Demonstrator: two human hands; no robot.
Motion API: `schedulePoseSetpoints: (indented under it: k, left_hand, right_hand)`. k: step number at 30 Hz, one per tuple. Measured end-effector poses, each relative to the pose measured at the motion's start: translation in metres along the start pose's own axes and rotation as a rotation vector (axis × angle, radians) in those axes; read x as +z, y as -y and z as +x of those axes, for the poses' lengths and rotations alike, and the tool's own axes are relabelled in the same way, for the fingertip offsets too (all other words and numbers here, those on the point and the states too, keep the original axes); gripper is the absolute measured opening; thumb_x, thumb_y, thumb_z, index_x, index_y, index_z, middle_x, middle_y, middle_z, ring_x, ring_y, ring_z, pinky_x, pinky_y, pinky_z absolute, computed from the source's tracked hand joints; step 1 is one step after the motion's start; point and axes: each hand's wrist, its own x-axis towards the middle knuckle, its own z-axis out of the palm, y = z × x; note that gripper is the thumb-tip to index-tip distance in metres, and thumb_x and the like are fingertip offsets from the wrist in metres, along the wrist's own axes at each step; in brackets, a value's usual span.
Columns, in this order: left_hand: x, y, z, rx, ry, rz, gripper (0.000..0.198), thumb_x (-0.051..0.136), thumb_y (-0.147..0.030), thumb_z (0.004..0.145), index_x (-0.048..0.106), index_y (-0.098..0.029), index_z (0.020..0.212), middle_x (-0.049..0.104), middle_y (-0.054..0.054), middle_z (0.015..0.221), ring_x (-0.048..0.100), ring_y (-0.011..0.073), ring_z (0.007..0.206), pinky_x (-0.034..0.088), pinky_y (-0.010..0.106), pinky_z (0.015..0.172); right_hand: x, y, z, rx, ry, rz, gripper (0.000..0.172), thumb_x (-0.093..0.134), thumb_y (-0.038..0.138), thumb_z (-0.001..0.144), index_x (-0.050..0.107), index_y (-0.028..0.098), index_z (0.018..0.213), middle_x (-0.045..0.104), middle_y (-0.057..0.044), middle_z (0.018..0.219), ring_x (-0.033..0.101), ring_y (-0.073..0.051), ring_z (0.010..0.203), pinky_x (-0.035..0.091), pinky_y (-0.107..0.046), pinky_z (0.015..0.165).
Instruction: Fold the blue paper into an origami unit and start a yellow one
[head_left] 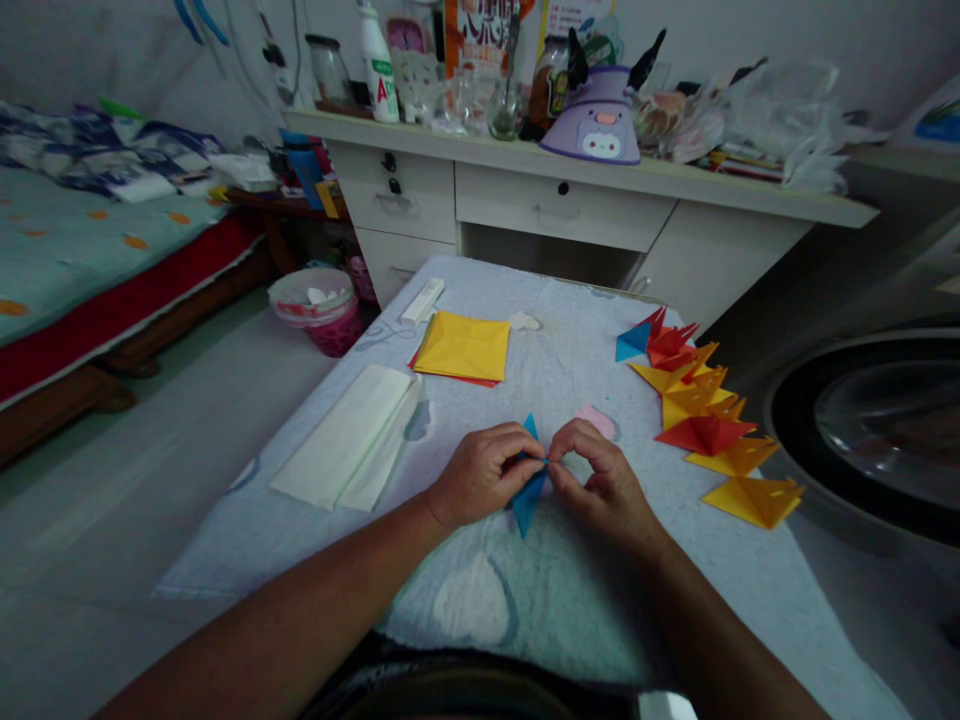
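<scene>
Blue paper [529, 503], held in a narrow pinch by the left hand [484, 471], probably for steadiness; the right hand [600, 476] pinches its side tip [547, 462], likely for precision.

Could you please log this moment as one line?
left hand: pinching blue paper | right hand: pinching same paper | right side: folded paper pieces | beyond left hand: paper stack

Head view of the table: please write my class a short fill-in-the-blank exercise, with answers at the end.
1. The left hand and right hand pinch folded paper coloured ____.
2. The square paper stack is topped by the colour ____.
3. On the table, the row of folded pieces lies to the person's ____.

Answers: blue; yellow; right.
</scene>
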Motion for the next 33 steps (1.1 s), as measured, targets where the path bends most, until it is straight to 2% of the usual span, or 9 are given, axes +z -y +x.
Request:
schedulePoseSetpoints:
  k: [25, 33]
  left_hand:
    - [-0.0009, -0.0026, 0.0004, 0.063, -0.005, 0.001, 0.013, 0.054, -0.011, 0.086, 0.065, -0.016, 0.082, 0.065, 0.004, 0.077, 0.061, 0.0134, 0.073, 0.048, 0.024, 0.067]
    - [0.0001, -0.0029, -0.0004, 0.042, 0.014, -0.01, 0.013, 0.053, -0.012, 0.085, 0.063, -0.017, 0.079, 0.062, 0.003, 0.075, 0.058, 0.0127, 0.071, 0.045, 0.023, 0.066]
  right_hand:
    - [0.0004, 0.0019, -0.0003, -0.007, 0.024, -0.018, 0.007, 0.055, 0.018, 0.087, 0.055, 0.022, 0.081, 0.057, -0.003, 0.08, 0.053, -0.019, 0.079, 0.041, -0.034, 0.073]
    - [0.0021, 0.0023, 0.0007, 0.017, 0.015, 0.043, 0.008, 0.055, 0.016, 0.085, 0.054, 0.021, 0.078, 0.056, -0.001, 0.078, 0.053, -0.018, 0.077, 0.041, -0.031, 0.071]
